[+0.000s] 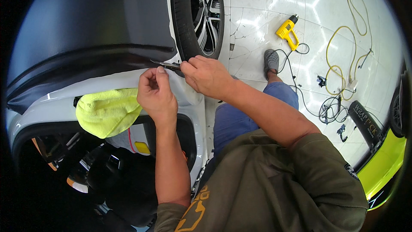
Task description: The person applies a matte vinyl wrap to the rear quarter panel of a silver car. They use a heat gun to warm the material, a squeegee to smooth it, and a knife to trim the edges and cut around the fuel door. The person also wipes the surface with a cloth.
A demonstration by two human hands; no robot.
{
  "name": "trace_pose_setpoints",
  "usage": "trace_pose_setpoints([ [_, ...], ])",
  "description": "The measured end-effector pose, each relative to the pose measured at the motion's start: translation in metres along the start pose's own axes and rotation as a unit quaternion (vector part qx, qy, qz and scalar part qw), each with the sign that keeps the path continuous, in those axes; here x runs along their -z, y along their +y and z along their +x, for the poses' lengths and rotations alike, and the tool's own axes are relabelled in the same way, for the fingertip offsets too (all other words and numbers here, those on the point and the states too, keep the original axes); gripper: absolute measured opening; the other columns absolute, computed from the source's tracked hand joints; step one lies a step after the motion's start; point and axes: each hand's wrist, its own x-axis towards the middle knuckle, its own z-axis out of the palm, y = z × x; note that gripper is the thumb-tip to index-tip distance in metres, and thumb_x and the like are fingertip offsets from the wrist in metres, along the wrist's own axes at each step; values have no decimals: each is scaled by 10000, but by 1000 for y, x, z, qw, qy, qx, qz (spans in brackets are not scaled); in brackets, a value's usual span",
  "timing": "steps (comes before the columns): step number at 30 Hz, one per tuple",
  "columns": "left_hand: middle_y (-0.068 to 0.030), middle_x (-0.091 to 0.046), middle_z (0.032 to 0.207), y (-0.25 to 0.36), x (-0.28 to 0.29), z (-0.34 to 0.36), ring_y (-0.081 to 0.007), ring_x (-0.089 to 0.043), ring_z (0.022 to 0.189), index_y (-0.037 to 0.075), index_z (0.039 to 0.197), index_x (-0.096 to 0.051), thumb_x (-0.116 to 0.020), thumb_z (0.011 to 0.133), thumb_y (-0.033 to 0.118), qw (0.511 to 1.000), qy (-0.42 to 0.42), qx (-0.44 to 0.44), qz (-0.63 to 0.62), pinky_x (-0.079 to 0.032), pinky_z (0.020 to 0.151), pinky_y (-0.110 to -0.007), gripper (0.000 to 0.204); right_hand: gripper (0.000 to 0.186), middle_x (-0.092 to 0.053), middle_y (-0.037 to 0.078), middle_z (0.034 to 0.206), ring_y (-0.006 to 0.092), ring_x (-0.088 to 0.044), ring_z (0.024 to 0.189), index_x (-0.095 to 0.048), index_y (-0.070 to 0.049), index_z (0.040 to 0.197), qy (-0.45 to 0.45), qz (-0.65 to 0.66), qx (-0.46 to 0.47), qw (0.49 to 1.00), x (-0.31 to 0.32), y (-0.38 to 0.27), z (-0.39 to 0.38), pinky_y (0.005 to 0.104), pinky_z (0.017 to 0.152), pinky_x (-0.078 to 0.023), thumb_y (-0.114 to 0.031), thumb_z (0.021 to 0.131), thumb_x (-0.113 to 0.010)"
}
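While I'm standing here watching, the person in the olive shirt and blue shorts is leaning over the white car body [56, 103] with both hands up at the edge of the panel. The left hand [155, 92] is curled almost closed, thumb and fingertips pinching something at the panel edge; can't tell exactly what from here, looks like the edge of the film. The right hand [206, 75] is closing around a slim knife [165, 64], gripping it by the handle with the blade pointing left, right above the left hand's thumb, so the two hands are nearly touching.

Just left of the left hand, a yellow-green microfibre cloth [107, 111] is lying bunched on the white panel. Above it, dark matte wrap film [86, 34] is covering the fender, its lower edge sagging in a fold over the white paint. Past the hands, the front wheel [201, 13] is standing right behind the knife.

Further out on the glossy white floor [257, 8], a yellow heat gun [287, 30] is lying with its black cord trailing, and a yellow extension cable [343, 51] is looping well apart to the right. A lime-green car [386, 167] is sitting at the far right edge.
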Motion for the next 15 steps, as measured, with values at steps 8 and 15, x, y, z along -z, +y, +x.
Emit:
trace_pose_setpoints([
  [8, -19, -624, 772, -8, 4, 1, -64, -552, 695, -24, 915, -616, -652, 925, 99, 1000, -15, -18, -17, -451, 649, -209, 128, 150, -556, 99, 740, 301, -584, 724, -512, -47, 873, -39, 14, -23, 999, 1, 6, -4, 421, 623, -499, -109, 810, -634],
  [15, -55, -657, 821, -9, 5, 6, -96, -613, 735, -31, 947, -628, -660, 927, 113, 999, -27, -4, -26, -494, 709, -218, 149, 127, -576, 118, 747, 326, -605, 752, -508, -54, 896, -77, 4, -24, 997, 16, 10, 3, 444, 628, -497, -125, 858, -606],
])
